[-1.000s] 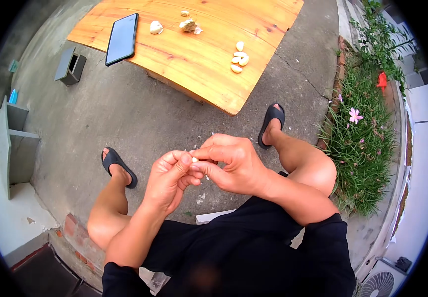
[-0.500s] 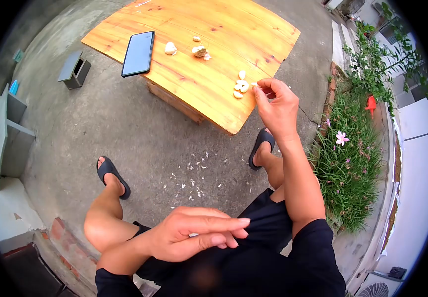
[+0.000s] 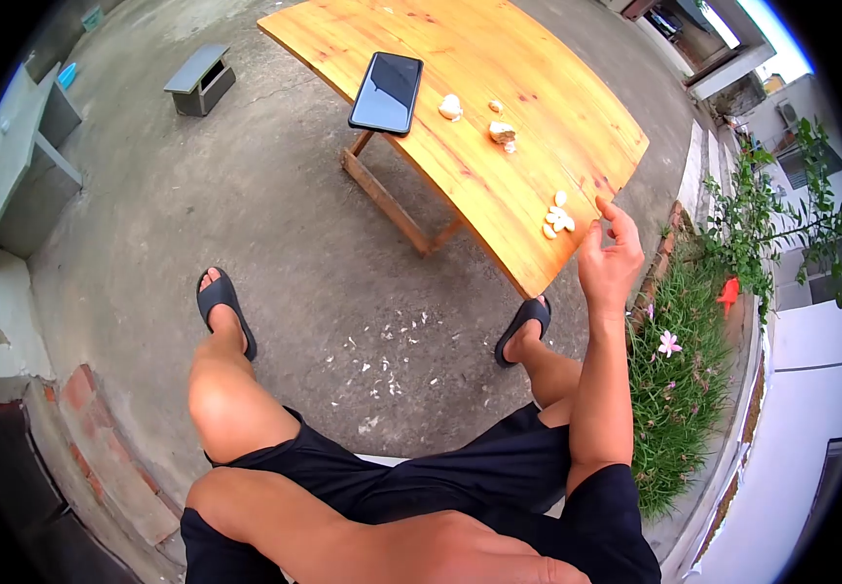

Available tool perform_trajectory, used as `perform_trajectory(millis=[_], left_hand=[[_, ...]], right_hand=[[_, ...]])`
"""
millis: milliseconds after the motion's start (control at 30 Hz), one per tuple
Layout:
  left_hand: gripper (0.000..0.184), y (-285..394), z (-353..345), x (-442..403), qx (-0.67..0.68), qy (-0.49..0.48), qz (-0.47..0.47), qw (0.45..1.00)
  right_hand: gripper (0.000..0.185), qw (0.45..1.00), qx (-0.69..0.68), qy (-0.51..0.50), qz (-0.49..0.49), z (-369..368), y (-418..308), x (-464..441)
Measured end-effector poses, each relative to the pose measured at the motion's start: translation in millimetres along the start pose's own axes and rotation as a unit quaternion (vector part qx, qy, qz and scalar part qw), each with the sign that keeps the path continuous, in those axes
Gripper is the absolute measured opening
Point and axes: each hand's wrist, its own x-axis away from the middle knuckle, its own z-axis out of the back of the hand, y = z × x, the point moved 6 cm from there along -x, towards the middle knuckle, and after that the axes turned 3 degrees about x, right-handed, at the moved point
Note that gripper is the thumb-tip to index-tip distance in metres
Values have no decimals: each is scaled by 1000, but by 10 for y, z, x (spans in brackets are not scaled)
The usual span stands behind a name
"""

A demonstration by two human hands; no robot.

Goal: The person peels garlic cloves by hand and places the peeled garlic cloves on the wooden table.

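Note:
My right hand [image 3: 611,258] is at the right edge of the wooden table [image 3: 460,195], beside a small cluster of peeled garlic cloves [image 3: 559,222]. Its thumb and forefinger are apart, with nothing visible between them. My left hand [image 3: 479,553] is low at the bottom edge of the view, over my lap, its fingers mostly cut off by the frame. Farther back on the table lie a white garlic piece [image 3: 451,107], a partly peeled garlic bulb [image 3: 502,132] and a small piece [image 3: 496,105].
A dark tablet [image 3: 387,93] lies at the table's left edge. Pale skin scraps [image 3: 382,365] are scattered on the concrete between my feet. A grey stool [image 3: 199,80] stands at the back left. Grass with a pink flower [image 3: 669,344] grows on the right.
My right hand left my left hand and reached the table beside the cloves; its fingers have parted. My left hand dropped toward my lap. The view has shifted, moving the table rightward.

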Motion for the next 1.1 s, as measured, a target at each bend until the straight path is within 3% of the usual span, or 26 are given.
perform_trajectory(millis=[67,167,200,267,367,467,600,700,800,900,933,967,1000,1067,1100], left_hand=[[41,29,38,57,-7,18,-24,1000],[38,99,126,128,-48,35,-39,997],[37,123,155,153,-54,45,-42,997],[34,161,199,213,-44,69,-52,995],[28,230,255,328,-81,66,-82,991],[23,384,305,353,-152,34,-119,981],[18,600,370,385,-196,-34,-147,969],[16,622,480,388,-123,-124,-165,971],[34,283,681,520,-97,-70,-82,989],[28,-211,923,613,-53,199,150,967],[26,-414,1012,659,-23,289,207,934],[26,-596,1091,709,-3,318,238,918],[26,-755,1183,753,17,349,265,899],[31,-943,1257,734,32,382,280,880],[35,-1012,1266,713,71,384,283,876]], right_hand=[[21,1000,7,-10,27,-69,-66,-240],[26,992,-44,-101,-59,-423,-271,-694],[30,990,-56,-128,-35,-632,-309,-837],[38,981,1,-195,12,-1007,-479,-1054],[50,954,77,-289,10,-1464,-570,-1280],[49,923,119,-364,-41,-1691,-641,-1357],[29,893,170,-417,-11,-1825,-677,-1345],[27,910,178,-375,6,-1757,-702,-1306],[27,938,158,-307,20,-1649,-677,-1301],[24,987,49,-126,89,-1297,-777,-1408],[24,991,-39,-111,68,-1123,-851,-1377],[25,978,-149,-143,15,-852,-999,-1220],[26,942,-268,-194,-46,-791,-994,-1025],[23,829,-490,-259,-68,-484,-1202,-409],[23,786,-539,-292,-82,-321,-1298,-66]])
